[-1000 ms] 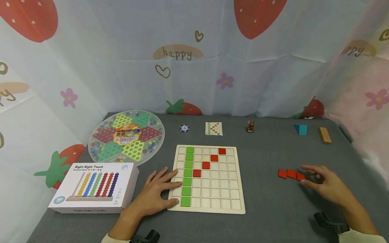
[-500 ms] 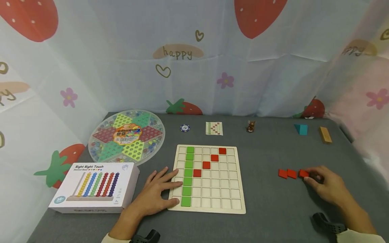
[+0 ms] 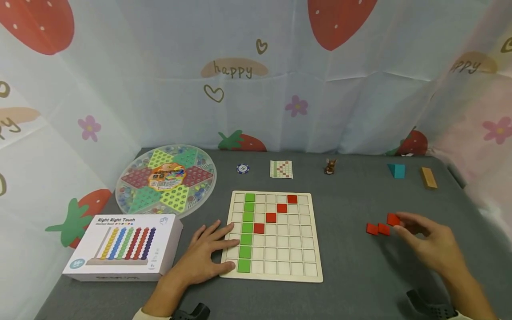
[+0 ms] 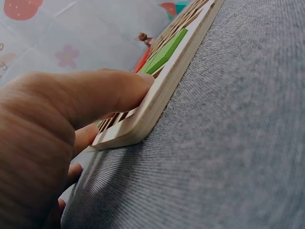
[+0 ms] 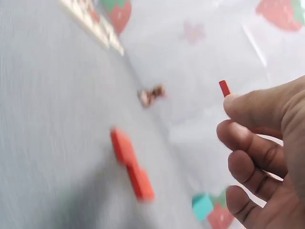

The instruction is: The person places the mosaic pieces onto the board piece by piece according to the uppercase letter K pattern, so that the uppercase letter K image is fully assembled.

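Between thumb and forefinger, my right hand (image 3: 434,242) pinches a red square tile (image 3: 393,219), lifted off the table as the right wrist view shows. Two more red tiles (image 3: 378,229) lie on the cloth just left of it. My left hand (image 3: 208,255) rests spread on the left edge of a wooden grid board (image 3: 296,242), thumb pressing the near corner. In the board, green tiles (image 3: 246,239) fill the second column. Several red tiles (image 3: 271,218) run diagonally from that column up to the right.
A white bead-toy box (image 3: 128,246) stands left of my left hand, with a round Chinese checkers set (image 3: 168,178) behind it. Along the back sit a poker chip (image 3: 242,169), a pattern card (image 3: 282,169), a mouse figurine (image 3: 330,166), a blue block (image 3: 397,170) and a wooden block (image 3: 428,178).
My right hand has taken hold of the rightmost loose red tile, drawn it apart from the other two and raised it. The left hand stays where it was on the board.
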Available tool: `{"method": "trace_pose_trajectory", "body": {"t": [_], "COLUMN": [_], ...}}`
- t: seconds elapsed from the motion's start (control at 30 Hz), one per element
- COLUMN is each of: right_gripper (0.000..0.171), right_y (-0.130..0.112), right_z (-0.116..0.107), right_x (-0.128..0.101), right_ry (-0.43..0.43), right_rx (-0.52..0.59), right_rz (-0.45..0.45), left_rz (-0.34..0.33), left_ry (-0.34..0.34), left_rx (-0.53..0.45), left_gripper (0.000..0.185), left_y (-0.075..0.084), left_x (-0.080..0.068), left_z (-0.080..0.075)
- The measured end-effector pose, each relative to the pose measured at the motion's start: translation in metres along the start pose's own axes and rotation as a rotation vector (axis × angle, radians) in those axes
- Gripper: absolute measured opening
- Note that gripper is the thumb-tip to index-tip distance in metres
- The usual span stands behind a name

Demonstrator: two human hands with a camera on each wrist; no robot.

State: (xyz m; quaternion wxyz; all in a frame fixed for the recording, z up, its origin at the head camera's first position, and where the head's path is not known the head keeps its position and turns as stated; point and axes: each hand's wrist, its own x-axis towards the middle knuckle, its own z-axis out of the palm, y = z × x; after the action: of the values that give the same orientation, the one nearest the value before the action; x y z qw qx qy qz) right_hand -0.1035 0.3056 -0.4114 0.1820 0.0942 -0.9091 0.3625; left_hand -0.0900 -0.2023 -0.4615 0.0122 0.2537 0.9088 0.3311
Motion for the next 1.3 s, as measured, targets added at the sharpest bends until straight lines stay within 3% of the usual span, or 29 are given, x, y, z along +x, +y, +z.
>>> {"method": "trace_pose_trajectory", "body": {"t": [0.33,0.57,1.07,1.3], "right_gripper": [0.039,0.039,0.028,0.025], "right_y": [-0.045,-0.069,-0.103,-0.116], "right_z": [0.019,0.044,0.113,0.140], "right_x": [0.004,0.004,0.005,0.010], "right_ry": [-0.026,-0.079,-0.175,-0.293], "right_rx": [0.263,0.309,0.321,0.303], "right_rz": [-0.200,-0.280,-0.283,-0.215], "left_rz": [-0.002,-0.003,-0.003,-0.005], "left_ry": [-0.005,-0.005,-0.006,-0.005], "left_rx": [0.013,0.010,0.009,0.010], "left_gripper": [0.052,0.052,0.051,0.052], "left_y": [0.001,0.000,0.002,0.001], "left_x": [0.000,0.000,0.000,0.000], "left_z": [0.000,0.000,0.000,-0.001]}}
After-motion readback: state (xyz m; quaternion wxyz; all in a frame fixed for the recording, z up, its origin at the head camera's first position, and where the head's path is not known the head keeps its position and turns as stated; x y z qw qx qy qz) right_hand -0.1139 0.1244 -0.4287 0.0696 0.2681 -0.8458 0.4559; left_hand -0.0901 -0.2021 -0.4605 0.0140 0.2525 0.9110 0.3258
